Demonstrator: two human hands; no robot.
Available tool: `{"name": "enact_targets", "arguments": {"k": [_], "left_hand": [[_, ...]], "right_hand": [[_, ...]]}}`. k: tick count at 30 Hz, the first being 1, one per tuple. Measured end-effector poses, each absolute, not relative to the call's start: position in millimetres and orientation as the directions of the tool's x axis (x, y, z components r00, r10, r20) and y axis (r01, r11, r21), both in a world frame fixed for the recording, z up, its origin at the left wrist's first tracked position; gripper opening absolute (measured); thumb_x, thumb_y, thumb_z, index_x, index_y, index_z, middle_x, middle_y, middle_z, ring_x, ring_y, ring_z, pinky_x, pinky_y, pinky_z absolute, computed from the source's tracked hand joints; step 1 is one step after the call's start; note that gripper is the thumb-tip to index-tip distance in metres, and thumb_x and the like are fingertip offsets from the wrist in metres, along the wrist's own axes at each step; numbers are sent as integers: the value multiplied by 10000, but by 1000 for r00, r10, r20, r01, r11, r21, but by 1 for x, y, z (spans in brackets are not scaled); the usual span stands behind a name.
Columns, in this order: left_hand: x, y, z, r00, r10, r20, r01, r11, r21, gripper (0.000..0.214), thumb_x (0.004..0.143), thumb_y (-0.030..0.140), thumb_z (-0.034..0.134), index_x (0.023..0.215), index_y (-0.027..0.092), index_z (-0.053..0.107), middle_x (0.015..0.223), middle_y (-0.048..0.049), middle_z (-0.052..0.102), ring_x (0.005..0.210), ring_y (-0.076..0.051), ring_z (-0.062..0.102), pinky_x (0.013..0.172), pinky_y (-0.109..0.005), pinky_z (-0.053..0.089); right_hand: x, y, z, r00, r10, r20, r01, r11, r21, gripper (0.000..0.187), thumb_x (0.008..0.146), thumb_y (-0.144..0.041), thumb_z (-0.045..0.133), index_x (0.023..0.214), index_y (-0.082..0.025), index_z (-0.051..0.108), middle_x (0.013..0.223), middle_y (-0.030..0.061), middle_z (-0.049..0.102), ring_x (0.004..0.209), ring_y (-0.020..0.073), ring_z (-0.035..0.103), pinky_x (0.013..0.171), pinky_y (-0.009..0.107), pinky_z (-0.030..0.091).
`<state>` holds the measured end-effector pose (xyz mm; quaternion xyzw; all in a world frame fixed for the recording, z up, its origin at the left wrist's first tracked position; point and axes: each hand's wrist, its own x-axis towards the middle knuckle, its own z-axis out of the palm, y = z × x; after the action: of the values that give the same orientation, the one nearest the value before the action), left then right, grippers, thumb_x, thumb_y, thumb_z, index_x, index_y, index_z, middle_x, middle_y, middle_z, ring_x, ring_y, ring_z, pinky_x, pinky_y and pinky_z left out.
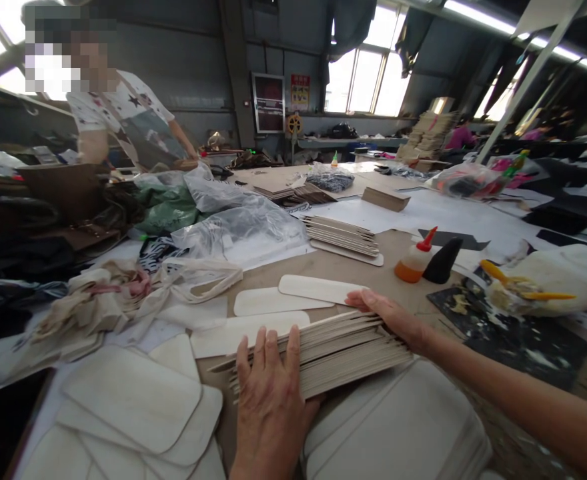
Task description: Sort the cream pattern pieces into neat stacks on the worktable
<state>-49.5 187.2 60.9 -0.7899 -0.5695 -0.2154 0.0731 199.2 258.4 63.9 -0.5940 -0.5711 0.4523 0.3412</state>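
Both my hands grip a thick stack of thin beige boards (333, 353) with long, narrow, tapered ends. My left hand (268, 400) presses on the stack's near side, fingers spread over it. My right hand (383, 313) holds the far end, its fingers curled around the edge. Just beyond lie loose cream rounded panels (273, 301) on the brown tabletop (373, 260). A pile of larger rounded panels (131, 397) sits to my left, and another pile (398, 427) lies directly below the boards. Behind them stands a second stack of narrow boards (343, 237).
An orange glue bottle with a red nozzle (416, 257) stands beside a black cone-shaped object (443, 260). Plastic bags (238, 227) and fabric scraps (93, 300) heap up on the left. A co-worker (123, 120) stands at the far left, and further stacks (426, 137) rise at the back.
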Motion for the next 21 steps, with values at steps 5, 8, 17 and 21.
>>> {"name": "enact_targets", "arguments": {"k": [5, 8, 17, 21], "left_hand": [[-51, 189, 58, 261, 893, 367, 921, -344, 183, 726, 641, 323, 712, 1293, 191, 420, 1228, -124, 518, 1138, -298, 437, 999, -482, 273], [-50, 189, 59, 254, 895, 368, 917, -343, 202, 711, 644, 374, 716, 1276, 201, 441, 1190, -107, 541, 1097, -291, 460, 990, -480, 275], [-48, 188, 58, 222, 913, 343, 919, -313, 239, 679, 644, 356, 683, 1269, 213, 457, 1203, -107, 535, 1115, -283, 433, 1005, -477, 220], [-48, 189, 58, 214, 914, 344, 914, -312, 261, 712, 625, 382, 694, 1273, 218, 448, 1204, -105, 535, 1120, -281, 429, 1021, -478, 206]], "right_hand": [[189, 279, 86, -239, 955, -173, 746, 67, -663, 452, 860, -482, 380, 1053, -137, 600, 1035, 97, 647, 935, 243, 593, 844, 370, 451], [180, 312, 86, -344, 929, -140, 880, 267, -392, 496, 764, -424, 552, 1155, -117, 558, 1154, 132, 587, 1045, 267, 535, 922, 377, 397], [154, 341, 63, -564, 802, -199, 814, 580, 29, 485, 826, -417, 508, 1202, -110, 500, 1093, 155, 581, 1010, 266, 543, 868, 343, 417], [143, 341, 62, -541, 822, -176, 816, 564, 125, 369, 859, -265, 419, 1154, -60, 502, 990, 194, 617, 893, 301, 592, 759, 381, 441]]}}
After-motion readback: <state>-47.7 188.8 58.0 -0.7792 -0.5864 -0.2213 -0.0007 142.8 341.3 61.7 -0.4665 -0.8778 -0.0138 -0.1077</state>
